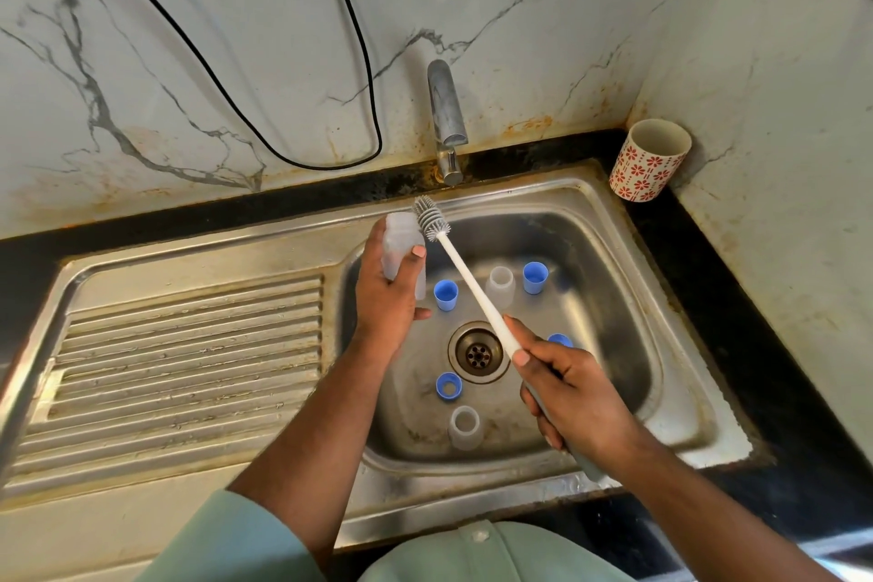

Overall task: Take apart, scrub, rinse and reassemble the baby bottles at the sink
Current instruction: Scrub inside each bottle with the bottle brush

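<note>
Left hand (387, 293) grips a clear baby bottle (401, 246) over the left edge of the sink basin, fingers and thumb wrapped round its body — the bottle's far end tilts up toward the tap (446, 118). Right hand (574, 397) holds the bottle brush (465, 279) by its handle, fingers curled round the grey grip, thumb laid along the white shaft. Grey bristle head (431, 217) sits just beside the upper end of the bottle; whether it touches cannot be told.

In the steel sink (628, 298), around the drain (478, 354): two blue caps standing behind the drain, one at left (445, 294) and one at right (534, 277), with a clear bottle part (500, 286) between them. A blue ring (449, 387) lies near the drain's front left. Another clear piece (465, 426) sits in front of it. A further blue piece (560, 339) is partly hidden by the right hand.

Patterned red-and-white cup (649, 161) stands on the dark counter at the back right corner — well apart from the hands.
</note>
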Demonstrator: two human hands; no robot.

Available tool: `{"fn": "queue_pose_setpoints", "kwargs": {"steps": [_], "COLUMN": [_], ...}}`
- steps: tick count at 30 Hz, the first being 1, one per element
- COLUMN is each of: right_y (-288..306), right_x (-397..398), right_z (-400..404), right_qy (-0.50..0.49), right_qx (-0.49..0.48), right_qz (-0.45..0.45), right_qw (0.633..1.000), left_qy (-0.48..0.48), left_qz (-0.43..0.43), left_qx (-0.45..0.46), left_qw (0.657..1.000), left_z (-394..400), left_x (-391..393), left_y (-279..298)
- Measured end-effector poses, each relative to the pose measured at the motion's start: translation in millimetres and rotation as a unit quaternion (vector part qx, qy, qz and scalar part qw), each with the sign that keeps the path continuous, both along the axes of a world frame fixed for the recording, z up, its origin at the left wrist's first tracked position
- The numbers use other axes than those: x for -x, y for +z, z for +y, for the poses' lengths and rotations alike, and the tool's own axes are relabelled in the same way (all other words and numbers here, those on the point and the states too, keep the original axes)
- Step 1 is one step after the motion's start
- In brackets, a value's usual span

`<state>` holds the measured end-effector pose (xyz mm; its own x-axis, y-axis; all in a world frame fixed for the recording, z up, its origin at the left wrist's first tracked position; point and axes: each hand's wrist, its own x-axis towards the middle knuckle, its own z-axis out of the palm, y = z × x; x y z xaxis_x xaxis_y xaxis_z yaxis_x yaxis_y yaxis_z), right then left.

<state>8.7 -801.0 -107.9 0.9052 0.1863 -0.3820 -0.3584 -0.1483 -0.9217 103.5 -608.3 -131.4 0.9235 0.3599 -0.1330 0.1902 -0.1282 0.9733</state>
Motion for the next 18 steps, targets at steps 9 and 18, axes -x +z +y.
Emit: {"fn": "queue_pose_setpoints", "kwargs": {"steps": [9,18], "right_y": [10.8,32.5], "right_x": [-9.0,-42.7], "right_z": [-26.9,-85.8], "right_qy": [0.022,0.126], "right_qx": [0.026,0.144], "right_qz": [0.031,-0.024], "right_qw": [0.999,0.981], "left_qy": [-0.095,-0.291], "left_qz": [-0.080,-0.100], "left_qx": [-0.213,-0.404], "left_qw": [0.969,0.862], "left_z": [18.6,72.6], "left_x": [-4.0,-36.8], "left_y": [5.0,40.0]}}
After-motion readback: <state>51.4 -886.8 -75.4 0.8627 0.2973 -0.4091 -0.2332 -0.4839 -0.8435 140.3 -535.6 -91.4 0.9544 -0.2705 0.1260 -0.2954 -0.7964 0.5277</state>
